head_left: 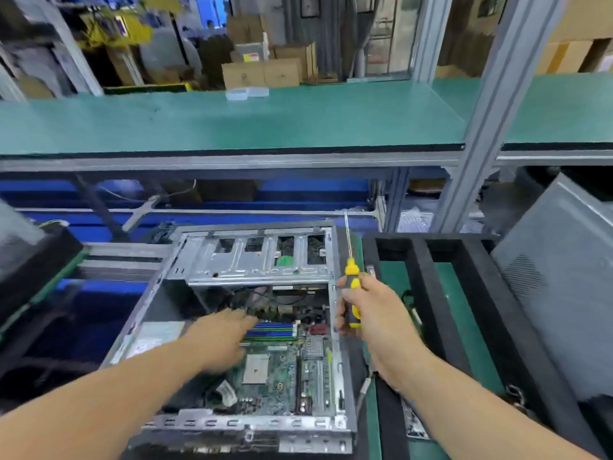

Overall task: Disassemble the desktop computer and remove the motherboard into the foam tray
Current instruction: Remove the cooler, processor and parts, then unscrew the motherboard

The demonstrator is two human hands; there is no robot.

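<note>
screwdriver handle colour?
Yellow and black, on the screwdriver gripped in the right hand; head view.

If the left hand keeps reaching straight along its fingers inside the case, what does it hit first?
Probably the tangle of cables just beyond the left hand, under the metal drive cage; depth is unclear, so it may already touch.

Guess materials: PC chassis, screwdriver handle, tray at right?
Computer chassis: looks like bare sheet steel, dull grey, with stamped slots and folded edges. Screwdriver handle: likely moulded plastic or rubber, glossy yellow on black; shaft bright metal. Foam tray: seemingly matte black foam, thick soft-looking walls.
</note>
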